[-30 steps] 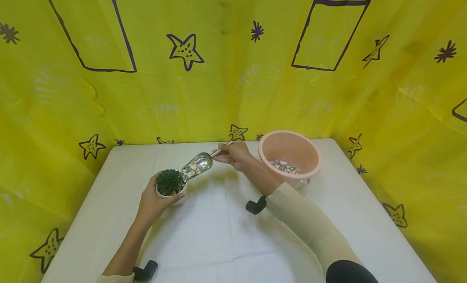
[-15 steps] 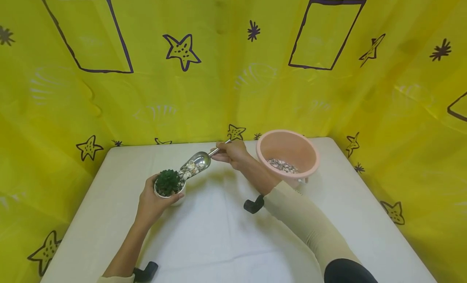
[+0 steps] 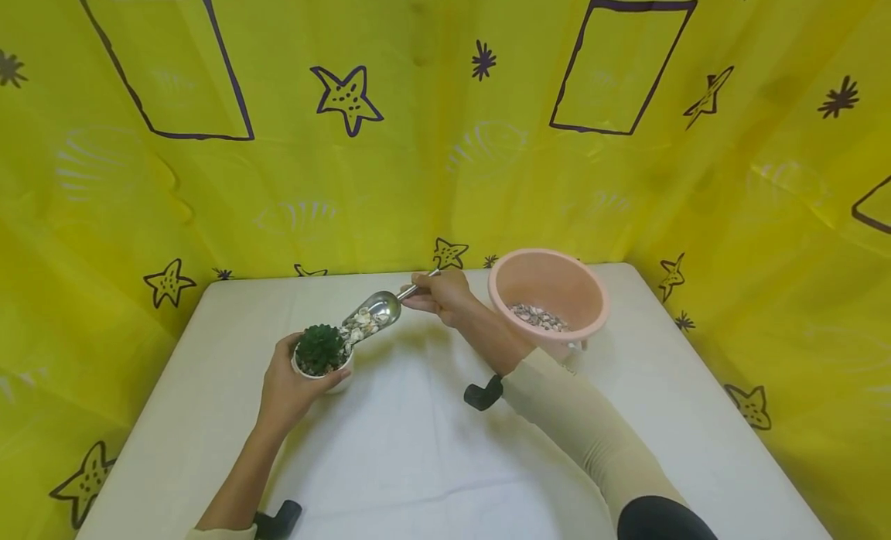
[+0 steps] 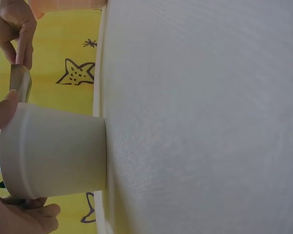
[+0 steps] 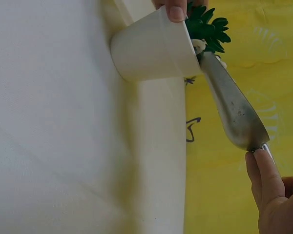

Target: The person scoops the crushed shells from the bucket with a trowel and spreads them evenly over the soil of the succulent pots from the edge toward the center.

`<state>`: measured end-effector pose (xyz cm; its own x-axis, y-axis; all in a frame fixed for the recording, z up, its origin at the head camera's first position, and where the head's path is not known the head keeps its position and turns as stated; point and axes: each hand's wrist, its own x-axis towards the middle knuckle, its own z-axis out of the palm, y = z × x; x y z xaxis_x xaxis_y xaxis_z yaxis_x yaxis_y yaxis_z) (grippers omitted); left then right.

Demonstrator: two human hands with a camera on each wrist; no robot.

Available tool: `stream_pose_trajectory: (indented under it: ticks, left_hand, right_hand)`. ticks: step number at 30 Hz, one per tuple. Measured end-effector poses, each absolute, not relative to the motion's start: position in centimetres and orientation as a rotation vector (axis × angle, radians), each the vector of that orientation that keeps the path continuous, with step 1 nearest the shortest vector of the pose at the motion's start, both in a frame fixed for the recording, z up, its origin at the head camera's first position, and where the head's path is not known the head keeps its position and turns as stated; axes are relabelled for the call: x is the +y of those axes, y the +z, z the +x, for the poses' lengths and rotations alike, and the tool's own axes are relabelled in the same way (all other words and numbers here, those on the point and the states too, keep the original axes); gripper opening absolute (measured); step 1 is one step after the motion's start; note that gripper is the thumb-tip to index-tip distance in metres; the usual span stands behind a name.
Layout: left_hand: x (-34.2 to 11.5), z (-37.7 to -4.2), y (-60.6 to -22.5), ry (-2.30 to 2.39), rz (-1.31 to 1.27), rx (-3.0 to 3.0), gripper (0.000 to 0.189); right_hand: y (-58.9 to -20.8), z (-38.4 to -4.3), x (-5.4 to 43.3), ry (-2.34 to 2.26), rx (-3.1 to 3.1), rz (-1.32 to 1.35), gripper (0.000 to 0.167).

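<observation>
My left hand (image 3: 287,384) grips a small white pot (image 4: 63,151) near its rim, thumb on the near side. Out of the pot rises a green succulent (image 3: 322,350) with pebbles around its base. My right hand (image 3: 445,296) holds the thin handle of a metal scoop (image 3: 381,306). Pale stones (image 3: 363,323) lie in the scoop, toward its lip. That lip sits right at the pot's rim beside the plant, scoop sloping down to the pot, as the right wrist view also shows.
A pink bucket (image 3: 511,281) with more stones (image 3: 537,317) inside stands at the back right, behind my right forearm. A white cloth covers the table (image 3: 431,455). Yellow patterned curtain (image 3: 418,176) hangs around its back and sides.
The whole head view has shifted slightly. Both hands keep their holds, and the scoop stays at the pot's rim with stones in it.
</observation>
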<state>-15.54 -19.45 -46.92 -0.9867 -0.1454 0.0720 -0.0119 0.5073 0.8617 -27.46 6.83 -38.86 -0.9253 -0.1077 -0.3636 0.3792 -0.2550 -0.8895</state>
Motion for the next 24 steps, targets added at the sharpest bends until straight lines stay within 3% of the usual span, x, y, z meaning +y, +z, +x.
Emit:
stream_pose_trajectory:
  ticks: [24]
  left_hand:
    - [-19.37,-15.47,-46.87,-1.478,0.120,-2.607,0.105]
  right_hand:
    - [-38.35,-27.06,6.65,-2.243,1.713,0.332,0.017]
